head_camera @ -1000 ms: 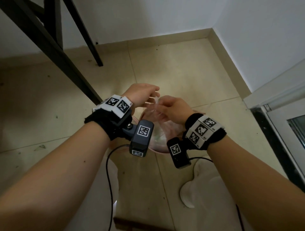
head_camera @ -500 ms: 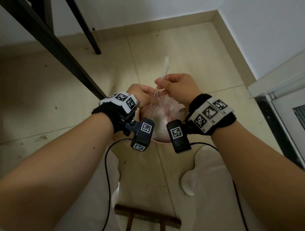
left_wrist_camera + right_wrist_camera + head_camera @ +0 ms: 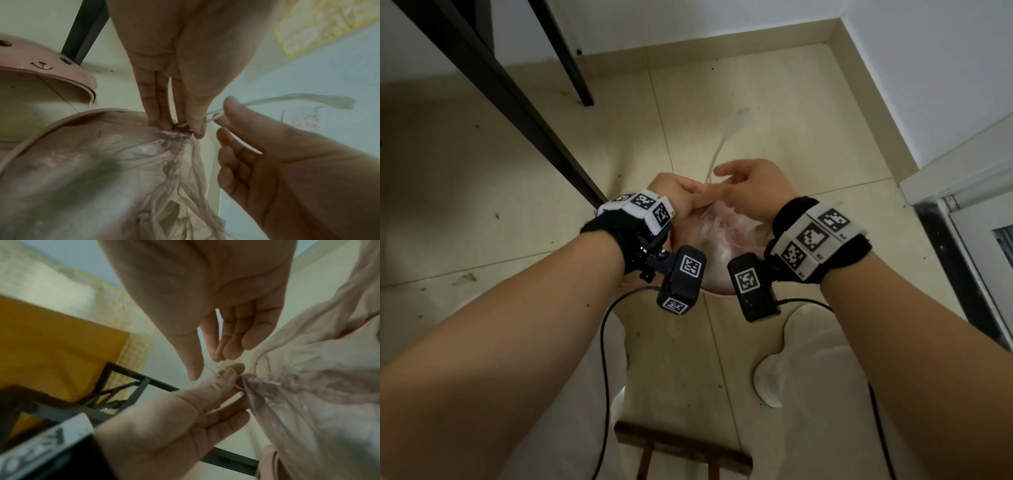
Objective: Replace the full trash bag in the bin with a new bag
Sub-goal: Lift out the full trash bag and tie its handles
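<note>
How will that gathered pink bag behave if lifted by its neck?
Probably floppy: the trash bag is thin, wrinkled film, bunched where the left hand pinches it. Likely light, since the film sags loosely in the bin. The drawstring looks thin and could slip; the right hand is open.

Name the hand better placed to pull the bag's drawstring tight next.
Probably right hand: it is open beside the loose drawstring, while the left hand is pinching the bag's gathered neck.

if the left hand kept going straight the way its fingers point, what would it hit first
Nothing to travel: the left hand fingers already pinch the gathered neck of the trash bag. Pushing on would likely press into the bag's bulging top, in the pink bin.
</note>
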